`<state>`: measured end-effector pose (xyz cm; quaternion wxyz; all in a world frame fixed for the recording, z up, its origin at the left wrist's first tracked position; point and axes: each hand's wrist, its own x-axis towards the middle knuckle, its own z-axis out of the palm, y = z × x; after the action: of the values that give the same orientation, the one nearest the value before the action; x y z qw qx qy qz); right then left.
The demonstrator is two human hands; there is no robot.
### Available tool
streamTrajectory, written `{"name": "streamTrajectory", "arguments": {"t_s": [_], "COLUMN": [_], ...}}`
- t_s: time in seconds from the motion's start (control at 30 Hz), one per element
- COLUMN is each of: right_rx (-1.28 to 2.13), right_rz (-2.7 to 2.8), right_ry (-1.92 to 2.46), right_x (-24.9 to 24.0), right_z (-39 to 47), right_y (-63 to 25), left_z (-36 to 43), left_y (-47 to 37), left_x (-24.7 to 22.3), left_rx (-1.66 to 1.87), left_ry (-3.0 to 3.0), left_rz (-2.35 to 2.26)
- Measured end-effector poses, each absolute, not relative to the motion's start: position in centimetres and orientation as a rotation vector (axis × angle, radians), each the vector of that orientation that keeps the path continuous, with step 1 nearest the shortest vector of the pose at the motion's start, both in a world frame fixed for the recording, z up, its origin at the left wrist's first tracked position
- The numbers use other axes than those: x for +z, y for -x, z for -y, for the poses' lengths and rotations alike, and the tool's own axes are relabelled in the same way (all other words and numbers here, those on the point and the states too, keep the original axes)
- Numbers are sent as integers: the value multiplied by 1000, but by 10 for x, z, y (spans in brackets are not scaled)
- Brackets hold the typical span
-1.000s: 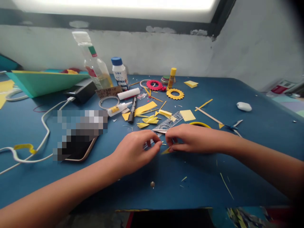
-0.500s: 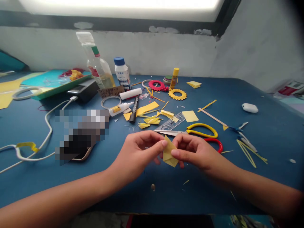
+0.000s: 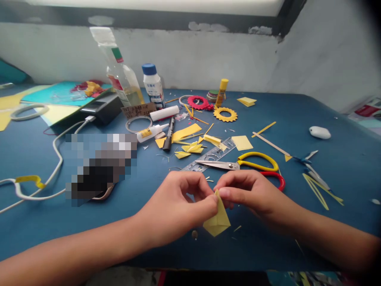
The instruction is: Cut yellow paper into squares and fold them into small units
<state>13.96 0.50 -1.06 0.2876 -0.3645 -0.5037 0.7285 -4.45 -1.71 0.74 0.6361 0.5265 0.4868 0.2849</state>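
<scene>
Lower centre, my left hand [image 3: 181, 202] and right hand [image 3: 257, 194] pinch the folded paper [image 3: 216, 224] at its tip; uneven tugging could tear it.

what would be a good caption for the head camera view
Two bare hands pinch a folded pale-yellow paper kite above a cluttered blue table

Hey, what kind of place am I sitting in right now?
Probably a craft workspace at a desk, perhaps at home: scissors and a glue stick lie or stand among yellow paper scraps on the blue tabletop.
</scene>
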Motion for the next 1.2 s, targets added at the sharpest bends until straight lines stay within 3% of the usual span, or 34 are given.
{"name": "streamTrajectory", "arguments": {"t_s": [0.8, 1.2], "right_rx": [1779, 1711], "right_rz": [1529, 1521], "right_ry": [1064, 1011], "right_x": [-4, 0], "right_z": [0, 2], "right_y": [-141, -143], "left_z": [21, 21], "left_y": [44, 46], "left_x": [8, 7], "left_rx": [617, 799], "left_ry": [-1368, -1365], "left_rz": [-1153, -1103]}}
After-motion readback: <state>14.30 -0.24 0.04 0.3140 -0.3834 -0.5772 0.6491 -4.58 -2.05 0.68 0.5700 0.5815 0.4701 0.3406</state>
